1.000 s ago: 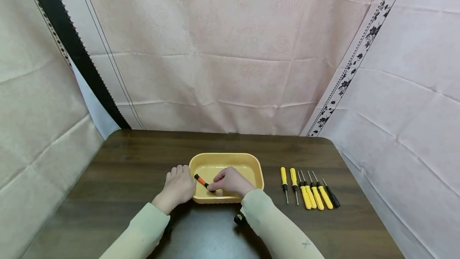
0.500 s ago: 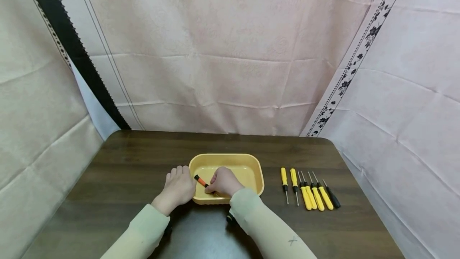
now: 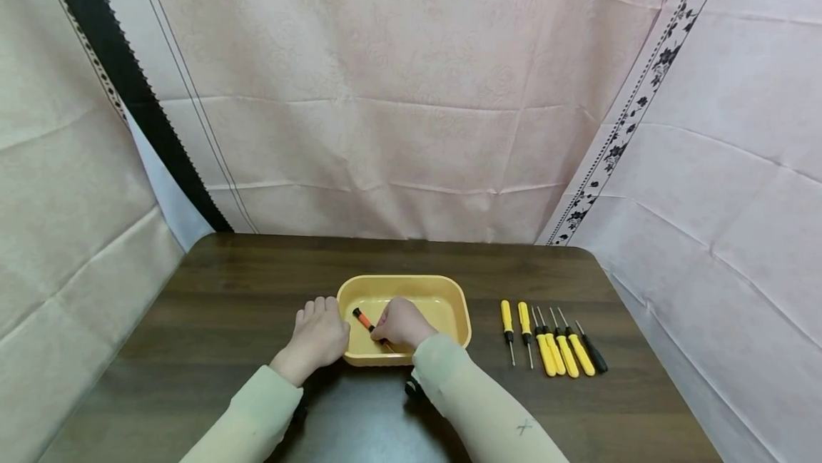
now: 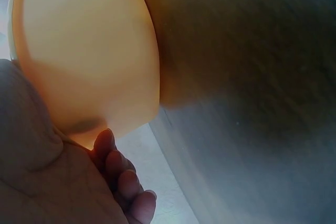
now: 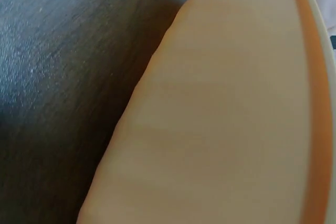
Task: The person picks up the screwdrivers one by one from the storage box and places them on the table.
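Note:
A screwdriver (image 3: 363,319) with an orange and black handle lies slantwise inside the yellow plastic tray (image 3: 449,288). My right hand (image 3: 403,324) reaches down into the tray and pinches the screwdriver near its lower end, the fingertips partly hidden behind the hand. My left hand (image 3: 321,331) rests against the tray's left end, fingers pointing forward. In the left wrist view, the left hand's fingers (image 4: 126,177) lie beside the tray's outer wall (image 4: 100,40) with the thumb side at the rim. In the right wrist view the tray's front wall (image 5: 226,108) hides the right hand.
Right of the tray, several screwdrivers with yellow handles (image 3: 561,350) lie in a row on the dark wooden table (image 3: 225,306). A black-handled screwdriver (image 3: 595,352) lies at the row's right end. Pale cloth (image 3: 411,92) hangs behind the table.
The right hand has moved slightly left and closer over the screwdriver, whose top end has shifted a little to the right and away from me. The left hand has stayed in place.

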Tool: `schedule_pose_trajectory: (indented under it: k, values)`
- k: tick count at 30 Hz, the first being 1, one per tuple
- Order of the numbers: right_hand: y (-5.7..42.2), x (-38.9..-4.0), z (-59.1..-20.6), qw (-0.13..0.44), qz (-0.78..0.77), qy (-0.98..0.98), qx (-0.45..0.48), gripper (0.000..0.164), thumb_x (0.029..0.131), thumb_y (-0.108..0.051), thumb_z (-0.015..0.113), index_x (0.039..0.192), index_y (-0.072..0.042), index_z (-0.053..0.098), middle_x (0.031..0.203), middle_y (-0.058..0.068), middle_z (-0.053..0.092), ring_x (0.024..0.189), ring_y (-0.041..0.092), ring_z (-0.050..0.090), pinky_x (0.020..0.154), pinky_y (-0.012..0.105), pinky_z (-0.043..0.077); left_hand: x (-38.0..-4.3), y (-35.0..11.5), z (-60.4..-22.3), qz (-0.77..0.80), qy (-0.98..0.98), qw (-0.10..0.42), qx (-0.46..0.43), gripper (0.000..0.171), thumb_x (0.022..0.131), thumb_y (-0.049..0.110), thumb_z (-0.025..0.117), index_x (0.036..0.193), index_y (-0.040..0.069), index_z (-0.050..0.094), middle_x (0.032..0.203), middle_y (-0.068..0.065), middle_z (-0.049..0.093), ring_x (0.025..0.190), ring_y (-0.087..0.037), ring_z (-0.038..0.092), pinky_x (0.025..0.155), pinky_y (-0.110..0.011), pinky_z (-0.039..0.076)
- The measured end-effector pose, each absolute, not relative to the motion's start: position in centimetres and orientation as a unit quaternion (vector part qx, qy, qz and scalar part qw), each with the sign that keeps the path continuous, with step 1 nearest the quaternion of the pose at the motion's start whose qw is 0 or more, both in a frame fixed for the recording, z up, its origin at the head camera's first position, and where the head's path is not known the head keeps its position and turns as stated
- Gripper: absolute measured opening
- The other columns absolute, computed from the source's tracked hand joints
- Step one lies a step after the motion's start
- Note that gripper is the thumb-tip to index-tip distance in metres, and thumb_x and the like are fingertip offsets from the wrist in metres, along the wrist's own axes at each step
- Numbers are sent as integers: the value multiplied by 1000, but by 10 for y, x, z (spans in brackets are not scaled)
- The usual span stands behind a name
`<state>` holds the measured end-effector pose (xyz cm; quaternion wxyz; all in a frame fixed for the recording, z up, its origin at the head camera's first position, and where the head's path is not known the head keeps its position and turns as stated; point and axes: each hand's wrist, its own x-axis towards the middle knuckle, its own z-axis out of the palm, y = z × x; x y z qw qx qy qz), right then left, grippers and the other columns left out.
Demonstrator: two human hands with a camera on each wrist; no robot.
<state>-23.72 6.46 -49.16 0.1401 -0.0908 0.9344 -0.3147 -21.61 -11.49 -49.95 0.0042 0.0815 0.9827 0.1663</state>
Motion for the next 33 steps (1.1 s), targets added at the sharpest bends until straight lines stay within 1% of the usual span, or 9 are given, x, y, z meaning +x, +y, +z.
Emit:
schedule_pose_trajectory:
  k: [3, 7, 10, 14, 19, 22, 25, 29, 33]
  values:
    - [69, -239, -493, 145, -326, 930, -89, 23, 77, -18, 79, 61, -7, 67, 48, -5, 52, 46, 9, 44, 45, 24, 35, -216, -115, -499, 164, 983, 1, 87, 26, 94, 23, 51, 100, -1, 47, 88, -12, 40, 83, -30, 37, 74, -43, 30]
    - [79, -240, -492, 142, -364, 917, -80, 21, 79, -19, 77, 63, -7, 68, 53, -4, 56, 48, 9, 44, 47, 24, 35, -216, -115, -499, 162, 983, -2, 92, 26, 93, 23, 51, 100, -2, 47, 88, -12, 40, 83, -31, 37, 74, -44, 31]
    - [87, -241, -486, 136, -403, 902, -76, 18, 81, -21, 75, 69, -9, 72, 63, -5, 62, 54, 9, 48, 50, 25, 38, -216, -115, -499, 160, 983, -3, 90, 27, 93, 23, 51, 102, -3, 47, 89, -13, 41, 85, -32, 38, 75, -45, 31]
    - [101, -240, -475, 122, -449, 882, -74, 14, 84, -21, 73, 79, -8, 74, 75, -3, 68, 64, 11, 57, 57, 27, 45, -216, -116, -500, 162, 983, -3, 86, 27, 93, 22, 51, 102, -3, 47, 90, -13, 41, 86, -32, 38, 75, -45, 30]
    - [122, -240, -468, 104, -475, 871, -65, 14, 86, -19, 72, 84, -5, 74, 77, 1, 69, 68, 14, 62, 62, 29, 49, -216, -115, -501, 166, 983, -1, 84, 28, 93, 23, 51, 103, -3, 47, 90, -13, 40, 85, -31, 36, 75, -44, 30]
    - [135, -240, -467, 98, -487, 866, -50, 14, 86, -21, 72, 86, -7, 73, 78, 1, 69, 70, 16, 64, 64, 31, 51, -216, -115, -501, 167, 982, 1, 84, 29, 93, 23, 51, 104, -3, 47, 91, -13, 40, 86, -31, 36, 75, -44, 30]
    - [144, -240, -465, 90, -487, 868, -32, 14, 86, -24, 73, 86, -10, 72, 80, 2, 68, 71, 18, 64, 63, 32, 49, -216, -115, -500, 167, 982, 1, 84, 30, 93, 23, 51, 105, -4, 47, 91, -13, 41, 86, -32, 36, 76, -44, 30]
    - [151, -238, -460, 82, -482, 872, -16, 14, 86, -25, 73, 86, -11, 71, 81, 3, 67, 71, 20, 63, 59, 31, 45, -215, -116, -498, 166, 983, 0, 84, 29, 93, 21, 51, 105, -5, 47, 91, -14, 41, 86, -32, 37, 76, -45, 30]
    - [161, -235, -457, 71, -494, 866, -17, 13, 87, -23, 72, 88, -9, 71, 81, 4, 67, 72, 22, 64, 63, 34, 50, -215, -115, -497, 168, 982, 1, 82, 28, 93, 20, 50, 105, -5, 47, 92, -14, 41, 86, -32, 37, 76, -45, 30]
